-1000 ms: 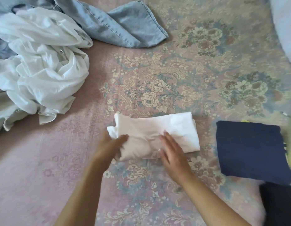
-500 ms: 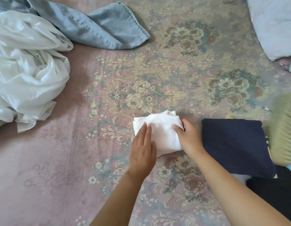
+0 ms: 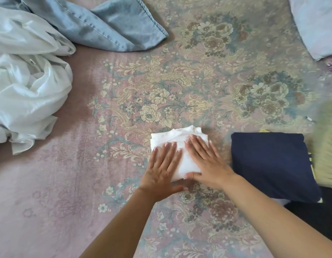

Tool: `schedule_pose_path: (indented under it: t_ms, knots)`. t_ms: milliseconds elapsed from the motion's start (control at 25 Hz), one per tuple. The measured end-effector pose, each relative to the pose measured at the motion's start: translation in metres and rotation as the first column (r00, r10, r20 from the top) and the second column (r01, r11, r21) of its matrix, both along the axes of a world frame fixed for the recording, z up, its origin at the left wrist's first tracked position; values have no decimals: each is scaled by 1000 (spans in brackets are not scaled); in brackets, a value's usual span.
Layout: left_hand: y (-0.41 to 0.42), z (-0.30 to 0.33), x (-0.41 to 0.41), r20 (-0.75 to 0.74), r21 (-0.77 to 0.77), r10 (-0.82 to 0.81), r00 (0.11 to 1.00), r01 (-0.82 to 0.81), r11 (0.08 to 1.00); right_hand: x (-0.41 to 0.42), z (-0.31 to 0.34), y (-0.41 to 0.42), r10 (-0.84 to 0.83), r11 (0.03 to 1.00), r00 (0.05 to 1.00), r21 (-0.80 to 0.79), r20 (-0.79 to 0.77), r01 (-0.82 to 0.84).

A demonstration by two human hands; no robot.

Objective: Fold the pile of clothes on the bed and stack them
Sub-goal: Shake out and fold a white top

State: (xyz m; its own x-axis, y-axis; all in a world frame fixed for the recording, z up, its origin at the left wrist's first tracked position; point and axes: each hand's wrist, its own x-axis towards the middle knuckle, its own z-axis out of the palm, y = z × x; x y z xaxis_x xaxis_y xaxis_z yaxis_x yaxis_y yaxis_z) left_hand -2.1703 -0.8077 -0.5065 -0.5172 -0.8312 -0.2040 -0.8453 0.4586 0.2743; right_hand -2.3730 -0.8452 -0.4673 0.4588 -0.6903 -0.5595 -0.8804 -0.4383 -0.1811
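A small folded white garment (image 3: 172, 138) lies on the floral bedspread (image 3: 180, 86) in the middle of the view. My left hand (image 3: 161, 170) lies flat on its left half, fingers straight. My right hand (image 3: 206, 161) presses flat on its right half, thumb along the near edge. To the right sits a folded navy garment (image 3: 273, 164) on top of a stack. At the left lies a crumpled pile of white cloth (image 3: 27, 81), and light blue jeans (image 3: 105, 27) lie at the top left.
A pale pillow (image 3: 318, 25) sits at the top right corner. A light green ribbed item (image 3: 327, 151) lies at the right edge beside the navy stack. A dark cloth (image 3: 318, 216) lies at the lower right.
The white garment was folded in half from a long strip to a small square. Both hands now lie flat on top of it, pressing it down.
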Motion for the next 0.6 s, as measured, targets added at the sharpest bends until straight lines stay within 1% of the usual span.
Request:
schedule_pose_path:
  t_ms: [80,200,240,280,320,360,400,440,480,600]
  knots:
    - [-5,-8,6,51,11,-34,998,33,999,-2,-5,-6,82,996,992,29,-97,-79]
    - [-20,-8,3,111,-5,-46,993,47,999,3,-7,-18,69,995,980,85,-188,-54]
    - [-22,0,0,158,22,-62,985,59,998,6,-5,-17,55,997,980,70,-193,-43]
    - [-21,10,-2,162,8,-60,985,59,998,8,-4,-13,39,999,986,-13,-161,-42]
    - [-16,16,-3,159,-35,-77,984,83,996,7,-2,-6,38,986,992,-154,-118,-56]
    - [-10,18,-3,160,-86,-114,981,129,988,6,-2,2,46,962,995,-265,-85,-67]
    - [-7,17,-1,160,-117,-166,973,185,976,4,-3,8,86,936,994,-336,-63,-102]
    - [-6,17,1,178,-151,-210,961,238,959,1,-7,10,127,926,991,-353,-38,-132]
    - [-10,19,1,190,-210,-231,954,270,940,-1,-6,9,138,934,990,-331,-16,-135]
    - [-26,37,-8,124,-301,-229,966,256,919,-10,6,-10,115,929,988,-363,103,-70]
